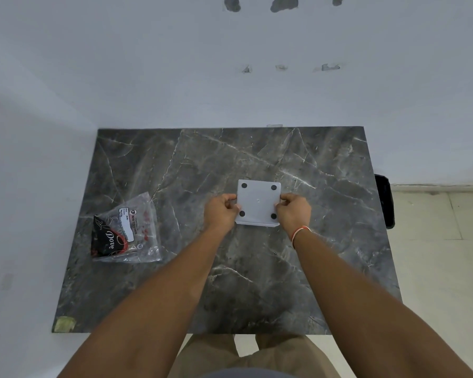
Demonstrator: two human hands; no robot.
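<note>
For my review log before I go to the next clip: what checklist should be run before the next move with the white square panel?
1. Left hand grips the panel at its left edge: ok.
2. Right hand grips its right edge: ok.
3. All four black pads face up and show: ok.
4. Bag lies apart, to the left of the panel: ok.
5. Panel rests on the table or is lifted off it: cannot tell.
6. Underside of the panel: cannot tell.

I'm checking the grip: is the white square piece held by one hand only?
No, the left hand and the right hand each pinch a side edge of the white square piece.
</note>
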